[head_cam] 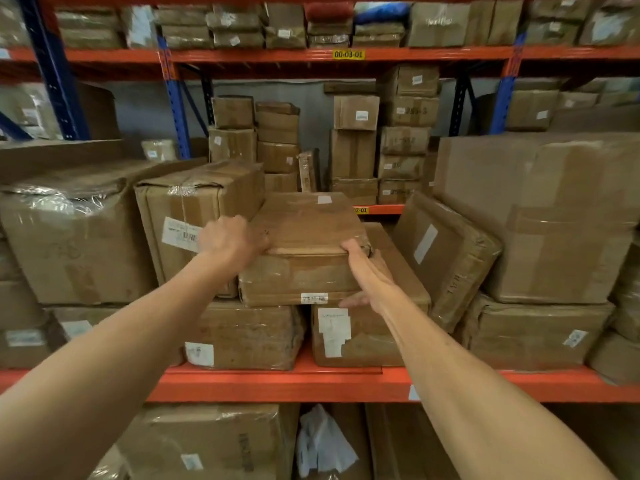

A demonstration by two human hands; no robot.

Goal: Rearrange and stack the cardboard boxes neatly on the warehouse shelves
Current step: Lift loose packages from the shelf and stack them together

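Observation:
A flat taped cardboard box [304,233] lies on top of two lower boxes in the middle of the orange shelf [277,379]. My left hand [232,239] grips its near left corner with curled fingers. My right hand [363,268] holds its near right corner, fingers over the top edge and thumb lower on the front face. Under it sit a wide box [249,337] on the left and a labelled box [349,341] on the right.
A tall box [194,209] stands close on the left, a tilted flat box [446,251] leans on the right against a very large box [540,209]. Stacks of small boxes [401,140] fill the rack behind. More boxes lie on the shelves above and below.

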